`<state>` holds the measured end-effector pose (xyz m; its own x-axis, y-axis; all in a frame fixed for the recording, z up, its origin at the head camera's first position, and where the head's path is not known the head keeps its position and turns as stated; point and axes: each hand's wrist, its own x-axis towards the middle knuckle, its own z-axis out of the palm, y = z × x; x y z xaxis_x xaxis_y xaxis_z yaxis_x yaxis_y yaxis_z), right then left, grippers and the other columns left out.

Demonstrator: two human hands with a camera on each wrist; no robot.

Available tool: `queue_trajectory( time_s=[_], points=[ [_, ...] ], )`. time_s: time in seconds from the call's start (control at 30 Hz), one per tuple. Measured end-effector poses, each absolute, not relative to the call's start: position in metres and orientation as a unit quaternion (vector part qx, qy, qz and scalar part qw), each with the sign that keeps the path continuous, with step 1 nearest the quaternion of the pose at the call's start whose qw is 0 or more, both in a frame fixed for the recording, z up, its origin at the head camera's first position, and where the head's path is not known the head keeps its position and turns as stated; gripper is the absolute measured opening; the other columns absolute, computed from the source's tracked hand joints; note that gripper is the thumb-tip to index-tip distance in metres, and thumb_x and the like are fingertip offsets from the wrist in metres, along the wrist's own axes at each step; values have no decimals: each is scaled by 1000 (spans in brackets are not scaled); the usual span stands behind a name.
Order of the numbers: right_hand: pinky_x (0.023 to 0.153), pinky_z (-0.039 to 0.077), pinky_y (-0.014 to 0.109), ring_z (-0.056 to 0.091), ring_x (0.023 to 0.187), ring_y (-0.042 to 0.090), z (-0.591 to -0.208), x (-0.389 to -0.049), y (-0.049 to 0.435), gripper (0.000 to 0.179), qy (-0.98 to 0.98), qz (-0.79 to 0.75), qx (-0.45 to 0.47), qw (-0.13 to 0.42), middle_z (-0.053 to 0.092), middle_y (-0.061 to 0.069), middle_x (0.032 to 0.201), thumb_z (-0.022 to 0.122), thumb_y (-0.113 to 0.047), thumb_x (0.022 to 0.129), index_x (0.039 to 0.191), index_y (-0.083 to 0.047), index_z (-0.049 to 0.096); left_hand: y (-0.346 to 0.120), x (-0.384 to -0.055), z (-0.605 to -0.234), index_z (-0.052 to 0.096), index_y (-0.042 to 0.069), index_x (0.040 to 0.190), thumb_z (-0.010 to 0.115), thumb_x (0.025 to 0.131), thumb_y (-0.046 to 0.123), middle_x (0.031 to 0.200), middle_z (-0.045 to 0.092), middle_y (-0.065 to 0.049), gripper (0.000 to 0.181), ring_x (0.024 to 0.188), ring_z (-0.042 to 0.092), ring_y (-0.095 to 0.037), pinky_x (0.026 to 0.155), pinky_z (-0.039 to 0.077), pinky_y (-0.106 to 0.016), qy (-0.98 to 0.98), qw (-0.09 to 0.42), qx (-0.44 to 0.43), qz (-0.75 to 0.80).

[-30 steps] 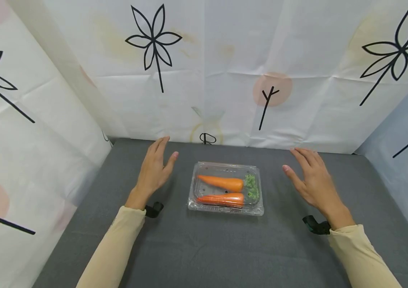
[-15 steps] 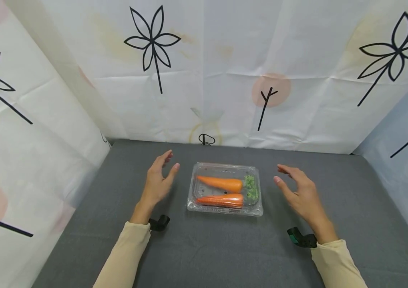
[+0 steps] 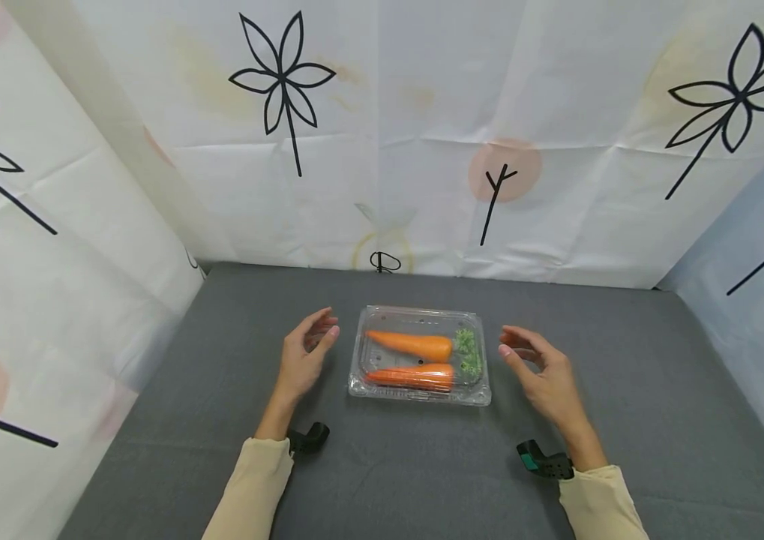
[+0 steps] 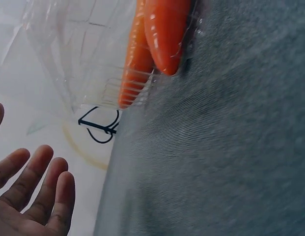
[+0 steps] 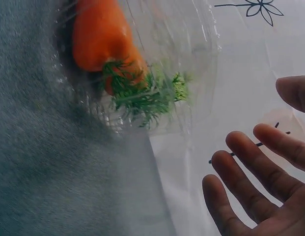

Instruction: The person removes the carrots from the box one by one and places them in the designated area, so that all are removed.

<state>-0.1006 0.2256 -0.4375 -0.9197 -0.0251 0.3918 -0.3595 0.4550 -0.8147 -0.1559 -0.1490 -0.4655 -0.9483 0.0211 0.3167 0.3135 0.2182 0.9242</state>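
A clear plastic clamshell box (image 3: 415, 321) lies closed on the grey table, seen in all three views. Inside it are two orange carrots (image 3: 415, 345) with green leafy tops (image 3: 468, 352) at the right end. My left hand (image 3: 301, 360) is just left of the box, fingers relaxed and holding nothing. On the opposite side my right hand (image 3: 546, 375) hovers a short gap from the box, fingers loosely bent, thumb toward it. Both wrist views show spread fingers with air between them and the box wall.
The grey cloth-covered table (image 3: 422, 472) meets a white backdrop (image 3: 382, 150) with black plant drawings at its far edge. Similar hangings rise at left and right. Each wrist wears a black strap-on camera (image 3: 310, 437) below the hand.
Both hands have come inward and nearer the box, the right hand travelling farther left. Their fingers are more bent than before. The box and carrots have stayed in place.
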Motion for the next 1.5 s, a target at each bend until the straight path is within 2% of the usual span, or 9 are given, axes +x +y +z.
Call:
queue_trajectory(
  time_s=[0.13,0.23,0.53,0.77,1.0,1.13,1.3,1.5],
  points=[
    [88,44,13,58,106,-3,-444,-97,224,38,-821,539,109,155,66,21,120,66,3,96,133,1,62,-147,-152,-472,59,-6,135,65,100,9,120,67,-24,38,111,63,-28,92,48,-26,-757,95,-83,-641],
    [87,45,13,58,106,-3,-448,-95,224,37,-815,551,99,149,66,23,120,66,3,96,133,2,62,-146,-151,-477,61,-9,132,66,99,7,116,68,-27,37,104,65,-22,86,50,-20,-741,81,-69,-663],
    [86,49,17,64,105,8,-455,-95,224,37,-799,578,100,131,66,24,119,68,2,95,131,5,62,-143,-146,-491,62,-13,127,64,99,3,114,65,-34,32,95,68,-10,80,54,-23,-703,46,-64,-707],
    [90,50,23,61,111,19,-457,-93,222,55,-806,566,138,105,62,22,125,76,6,86,138,2,57,-145,-145,-498,62,-14,126,65,98,2,112,63,-34,32,89,67,-12,79,54,-23,-689,30,-69,-720],
    [92,49,26,55,114,31,-456,-91,220,71,-831,529,158,67,55,15,133,86,-2,79,142,1,54,-147,-143,-501,66,-11,122,65,99,3,103,67,-28,28,88,66,-13,80,54,-25,-705,13,-91,-703],
    [93,50,34,54,115,35,-456,-91,221,80,-845,508,158,52,52,12,134,92,-8,74,144,-2,53,-147,-141,-500,67,-9,122,66,98,5,106,67,-26,28,89,66,-13,81,53,-26,-715,3,-98,-692],
    [91,50,50,55,115,33,-457,-91,223,87,-864,477,157,37,51,10,134,95,-17,70,145,-6,53,-146,-139,-499,68,-7,122,68,97,6,104,66,-24,29,88,62,-13,80,51,-24,-723,-4,-99,-684],
    [90,50,55,56,116,34,-454,-92,224,90,-869,467,161,25,50,9,136,97,-20,68,146,-7,53,-146,-140,-499,68,-8,121,68,97,6,105,67,-24,28,90,63,-12,80,50,-22,-727,-7,-104,-679]
  ],
)
